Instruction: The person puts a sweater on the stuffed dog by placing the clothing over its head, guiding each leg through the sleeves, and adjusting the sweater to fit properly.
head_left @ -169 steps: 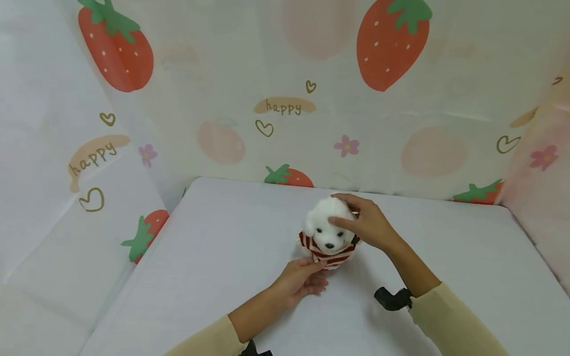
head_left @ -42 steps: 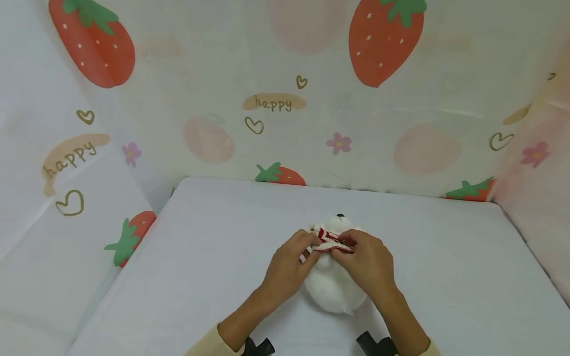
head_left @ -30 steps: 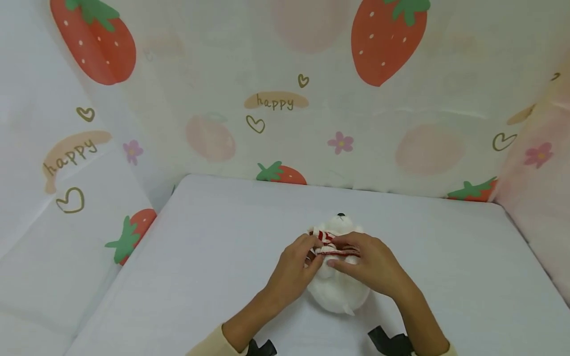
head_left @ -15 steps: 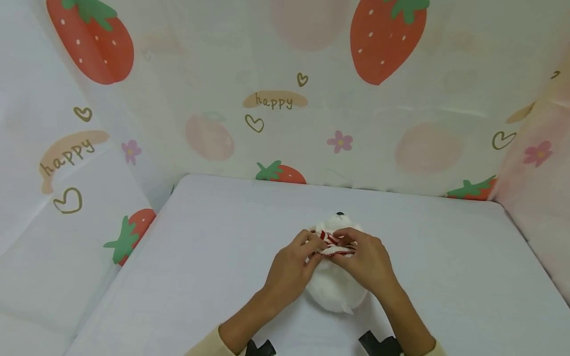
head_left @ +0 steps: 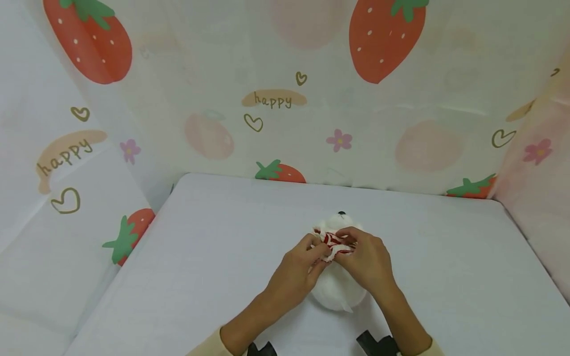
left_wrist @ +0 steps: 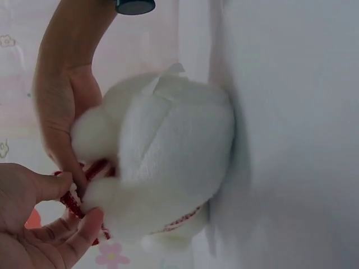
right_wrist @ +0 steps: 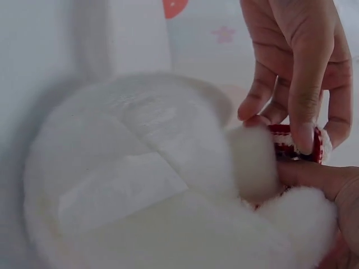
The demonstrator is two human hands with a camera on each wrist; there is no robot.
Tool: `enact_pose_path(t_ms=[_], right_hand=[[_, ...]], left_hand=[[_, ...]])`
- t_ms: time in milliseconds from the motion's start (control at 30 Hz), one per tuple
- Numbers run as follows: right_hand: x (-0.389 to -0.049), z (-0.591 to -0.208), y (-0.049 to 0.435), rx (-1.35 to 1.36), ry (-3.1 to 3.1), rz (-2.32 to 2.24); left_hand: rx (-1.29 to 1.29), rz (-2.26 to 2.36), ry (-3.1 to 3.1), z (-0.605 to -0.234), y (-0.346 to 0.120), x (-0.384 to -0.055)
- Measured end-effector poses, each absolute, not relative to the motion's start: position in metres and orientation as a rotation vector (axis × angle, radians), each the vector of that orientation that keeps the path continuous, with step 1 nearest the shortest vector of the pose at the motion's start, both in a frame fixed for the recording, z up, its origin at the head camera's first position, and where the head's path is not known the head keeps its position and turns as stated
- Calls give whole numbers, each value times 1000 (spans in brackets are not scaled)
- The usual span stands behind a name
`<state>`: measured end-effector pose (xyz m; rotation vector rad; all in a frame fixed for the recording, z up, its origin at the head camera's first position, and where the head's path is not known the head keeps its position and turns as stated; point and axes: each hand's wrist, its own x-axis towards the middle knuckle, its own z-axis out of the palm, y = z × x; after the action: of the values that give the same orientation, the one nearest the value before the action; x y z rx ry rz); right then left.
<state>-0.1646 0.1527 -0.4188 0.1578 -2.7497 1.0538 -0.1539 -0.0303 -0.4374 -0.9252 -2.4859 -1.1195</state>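
A white plush dog (head_left: 338, 291) lies on its back on the table, its black nose up at the far end and its rounded bottom toward me. Around its upper body is a red-and-white striped knitted sweater (head_left: 333, 241), bunched at the hem. My left hand (head_left: 293, 271) pinches the hem on the left between thumb and fingers. On the other side my right hand (head_left: 370, 258) pinches the same sweater, its thumb under the hem. The right wrist view shows the paws beside the sweater and a white tag (right_wrist: 120, 190) on the bottom. The dog's eyes are hidden.
The white-covered table (head_left: 213, 237) extends around the toy. Behind it stands a pale cloth backdrop (head_left: 178, 74) with strawberries and "happy" lettering. A side panel (head_left: 26, 237) rises at the left. Black wrist devices (head_left: 378, 343) show at the lower edge.
The dog sat upright facing me in the oldest frame; it now lies on its back. Over the last second both hands shift on the sweater hem, the left moving slightly right, and the hem crumples.
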Motion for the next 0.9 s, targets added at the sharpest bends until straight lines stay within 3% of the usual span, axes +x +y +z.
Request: enact_pose_path(t_ms=[233, 567, 900], right_hand=[[-166, -421, 154, 152, -2748, 1060], [-167, -424, 157, 432, -2669, 1106], [-166, -431, 145, 195, -2575, 1090]], left_hand=[[-954, -986, -2512, -444, -33, -162], [-864, -972, -2408, -450, -37, -165], [-1164, -1023, -2267, -445, -35, -163]])
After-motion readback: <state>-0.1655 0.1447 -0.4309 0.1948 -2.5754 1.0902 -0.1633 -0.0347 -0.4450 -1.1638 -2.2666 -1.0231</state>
